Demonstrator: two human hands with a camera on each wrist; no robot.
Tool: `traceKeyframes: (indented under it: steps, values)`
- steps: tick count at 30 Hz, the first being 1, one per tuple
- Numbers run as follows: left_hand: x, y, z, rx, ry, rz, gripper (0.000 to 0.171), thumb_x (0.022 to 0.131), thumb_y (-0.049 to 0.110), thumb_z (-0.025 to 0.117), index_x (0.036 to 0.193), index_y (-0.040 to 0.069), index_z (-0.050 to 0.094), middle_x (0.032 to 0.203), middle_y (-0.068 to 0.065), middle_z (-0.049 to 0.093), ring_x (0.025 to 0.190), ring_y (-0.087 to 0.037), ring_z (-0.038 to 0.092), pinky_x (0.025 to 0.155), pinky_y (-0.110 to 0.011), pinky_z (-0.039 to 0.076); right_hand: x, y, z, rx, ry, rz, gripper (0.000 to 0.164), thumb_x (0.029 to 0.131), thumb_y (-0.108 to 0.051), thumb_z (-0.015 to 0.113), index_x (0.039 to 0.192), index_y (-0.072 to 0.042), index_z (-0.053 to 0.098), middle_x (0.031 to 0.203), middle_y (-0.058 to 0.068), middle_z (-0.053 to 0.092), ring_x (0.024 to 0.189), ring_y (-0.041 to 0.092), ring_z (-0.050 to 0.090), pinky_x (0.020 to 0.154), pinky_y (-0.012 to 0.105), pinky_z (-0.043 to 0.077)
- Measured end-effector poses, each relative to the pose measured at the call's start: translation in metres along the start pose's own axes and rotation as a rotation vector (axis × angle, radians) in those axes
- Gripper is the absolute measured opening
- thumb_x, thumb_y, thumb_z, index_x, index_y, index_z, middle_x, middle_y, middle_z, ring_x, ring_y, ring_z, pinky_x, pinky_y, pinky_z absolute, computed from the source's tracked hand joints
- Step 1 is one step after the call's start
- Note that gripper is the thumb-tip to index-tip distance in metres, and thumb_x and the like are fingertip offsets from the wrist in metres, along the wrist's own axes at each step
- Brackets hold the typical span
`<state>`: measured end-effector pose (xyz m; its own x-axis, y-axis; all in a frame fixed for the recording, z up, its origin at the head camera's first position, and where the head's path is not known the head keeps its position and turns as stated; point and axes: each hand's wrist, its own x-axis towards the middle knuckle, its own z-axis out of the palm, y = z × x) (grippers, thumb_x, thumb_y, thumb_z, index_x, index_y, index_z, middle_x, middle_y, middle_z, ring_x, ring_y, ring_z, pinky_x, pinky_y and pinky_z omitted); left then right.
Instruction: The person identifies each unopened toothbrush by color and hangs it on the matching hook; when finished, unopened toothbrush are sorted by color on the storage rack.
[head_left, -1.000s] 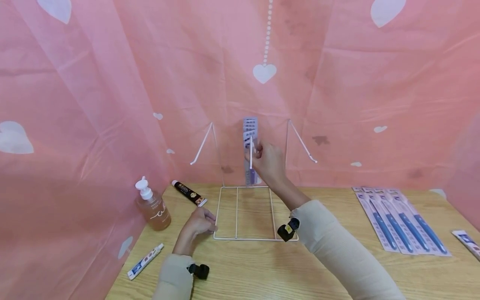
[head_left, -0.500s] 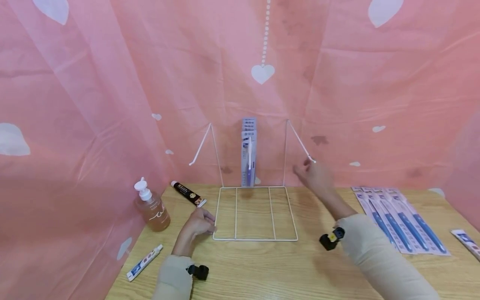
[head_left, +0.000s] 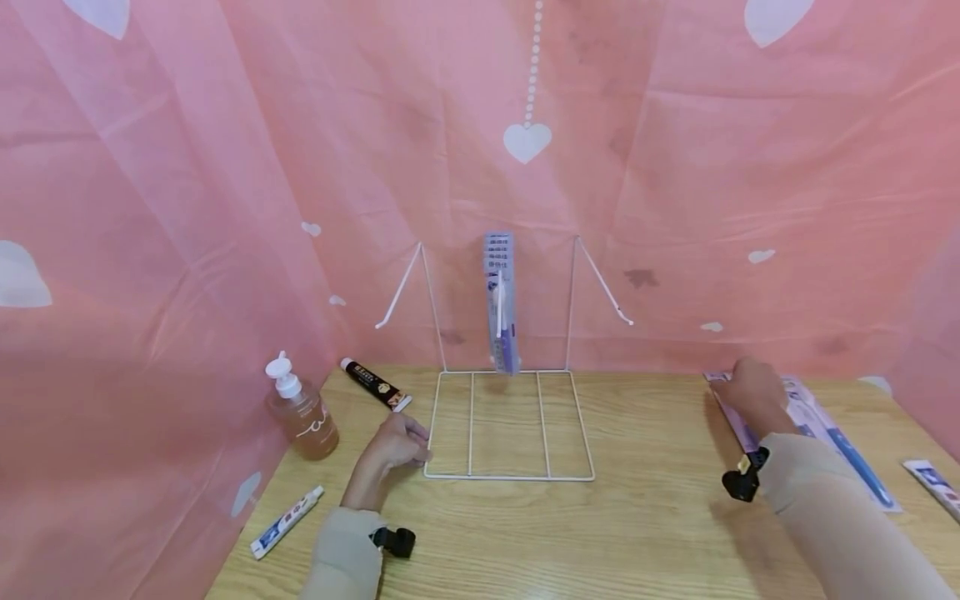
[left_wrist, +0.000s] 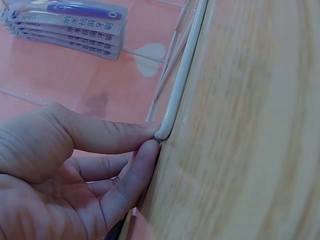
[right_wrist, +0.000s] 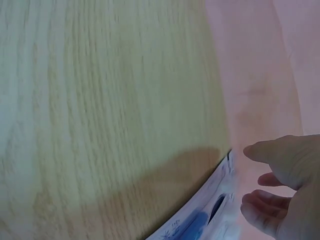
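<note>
My left hand (head_left: 396, 442) pinches the front left corner of a white wire display rack (left_wrist: 181, 75) between thumb and finger, low against the wooden table. Purple toothbrush packs (head_left: 498, 254) hang on the rack's middle hook, the front one slightly turned; in the left wrist view their lower ends show as a stack. Far to the right, my right hand (head_left: 752, 392) is over the upper ends of blue toothbrush packs (head_left: 862, 458) lying fanned on the table. In the right wrist view its thumb and fingers are apart beside the blue packs' tips, nothing between them.
Two bare side hooks, left (head_left: 399, 287) and right (head_left: 603, 282), stick out from the rack. A pump bottle (head_left: 303, 425), a black tube (head_left: 375, 383) and a white tube (head_left: 287, 523) are at left. Another tube (head_left: 933, 485) lies far right. Pink cloth (head_left: 675, 167) hangs behind.
My right hand has left the hanging purple packs and crossed right to the blue packs on the table. The front purple pack has swung a little. My left hand stays at the rack corner.
</note>
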<state>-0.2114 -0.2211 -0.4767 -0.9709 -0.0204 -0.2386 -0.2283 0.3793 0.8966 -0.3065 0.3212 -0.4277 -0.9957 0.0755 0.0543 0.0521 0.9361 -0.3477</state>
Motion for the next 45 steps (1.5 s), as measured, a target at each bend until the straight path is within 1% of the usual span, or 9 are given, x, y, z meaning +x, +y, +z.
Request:
traceKeyframes:
  steps: [10, 14, 18, 25, 28, 32, 39, 41, 45]
  values:
    - [-0.002, 0.003, 0.004, -0.030, -0.001, 0.007, 0.025, 0.073, -0.020, 0.072, 0.094, -0.013, 0.061, 0.080, -0.014, 0.058, 0.061, -0.019, 0.062, 0.060, -0.031, 0.061, -0.004, 0.012, -0.004, 0.030, -0.038, 0.038, 0.029, 0.086, -0.020, 0.060, 0.069, 0.001, 0.051, 0.067, 0.016, 0.053, 0.061, 0.032, 0.052, 0.046, 0.037, 0.041]
    - [-0.003, 0.003, 0.004, -0.034, -0.005, 0.015, 0.027, 0.072, -0.020, 0.072, 0.095, -0.014, 0.061, 0.081, -0.015, 0.059, 0.063, -0.020, 0.062, 0.061, -0.031, 0.061, -0.001, 0.016, 0.003, 0.044, -0.023, 0.004, 0.023, 0.080, -0.016, 0.063, 0.068, 0.001, 0.052, 0.066, 0.015, 0.054, 0.061, 0.032, 0.052, 0.046, 0.037, 0.042]
    - [-0.004, 0.001, 0.005, -0.024, -0.009, 0.003, 0.027, 0.071, -0.020, 0.072, 0.095, -0.013, 0.061, 0.082, -0.016, 0.059, 0.064, -0.021, 0.062, 0.062, -0.032, 0.061, 0.001, 0.020, 0.009, -0.016, -0.038, -0.040, 0.024, 0.078, -0.016, 0.065, 0.065, -0.004, 0.050, 0.064, 0.013, 0.053, 0.060, 0.031, 0.050, 0.047, 0.039, 0.042]
    - [-0.001, 0.003, 0.005, -0.012, -0.008, 0.015, 0.027, 0.071, -0.019, 0.072, 0.094, -0.013, 0.061, 0.080, -0.016, 0.058, 0.063, -0.021, 0.061, 0.060, -0.031, 0.061, 0.003, 0.011, 0.006, -0.092, -0.067, -0.105, 0.014, 0.079, -0.007, 0.062, 0.074, 0.005, 0.056, 0.070, 0.018, 0.057, 0.063, 0.032, 0.052, 0.050, 0.041, 0.044]
    - [0.000, 0.003, 0.006, -0.016, -0.004, 0.010, 0.027, 0.071, -0.020, 0.072, 0.094, -0.013, 0.061, 0.081, -0.016, 0.058, 0.063, -0.021, 0.061, 0.061, -0.031, 0.061, 0.003, 0.000, 0.001, -0.088, -0.025, -0.161, 0.013, 0.079, -0.005, 0.059, 0.069, 0.001, 0.053, 0.066, 0.015, 0.055, 0.060, 0.031, 0.051, 0.049, 0.042, 0.043]
    - [0.000, 0.002, 0.005, -0.001, 0.003, 0.005, 0.028, 0.071, -0.020, 0.073, 0.094, -0.012, 0.060, 0.082, -0.016, 0.059, 0.064, -0.021, 0.062, 0.061, -0.031, 0.061, 0.002, -0.017, -0.008, -0.062, 0.081, -0.254, 0.020, 0.075, -0.004, 0.057, 0.061, -0.007, 0.044, 0.058, 0.009, 0.048, 0.055, 0.029, 0.045, 0.046, 0.043, 0.039]
    - [-0.004, 0.002, 0.003, -0.034, 0.013, -0.005, 0.027, 0.071, -0.021, 0.072, 0.094, -0.013, 0.060, 0.082, -0.016, 0.057, 0.065, -0.022, 0.061, 0.061, -0.033, 0.061, -0.007, -0.051, -0.020, 0.000, 0.241, -0.400, 0.032, 0.073, -0.001, 0.051, 0.053, -0.017, 0.030, 0.052, -0.007, 0.024, 0.050, 0.016, 0.026, 0.046, 0.030, 0.021]
    - [-0.005, 0.002, 0.002, -0.034, 0.016, -0.005, 0.027, 0.071, -0.022, 0.072, 0.094, -0.014, 0.060, 0.082, -0.016, 0.057, 0.064, -0.021, 0.060, 0.061, -0.032, 0.061, -0.013, -0.061, -0.024, 0.023, 0.291, -0.426, 0.033, 0.073, -0.002, 0.051, 0.053, -0.017, 0.030, 0.051, -0.008, 0.023, 0.049, 0.014, 0.025, 0.046, 0.029, 0.019]
    - [-0.004, 0.002, 0.002, -0.026, 0.016, 0.005, 0.027, 0.070, -0.021, 0.071, 0.093, -0.013, 0.060, 0.080, -0.015, 0.056, 0.062, -0.020, 0.060, 0.060, -0.032, 0.061, -0.024, -0.079, -0.034, 0.039, 0.373, -0.452, 0.032, 0.079, -0.003, 0.055, 0.055, -0.013, 0.037, 0.052, -0.004, 0.031, 0.048, 0.016, 0.031, 0.045, 0.029, 0.022]
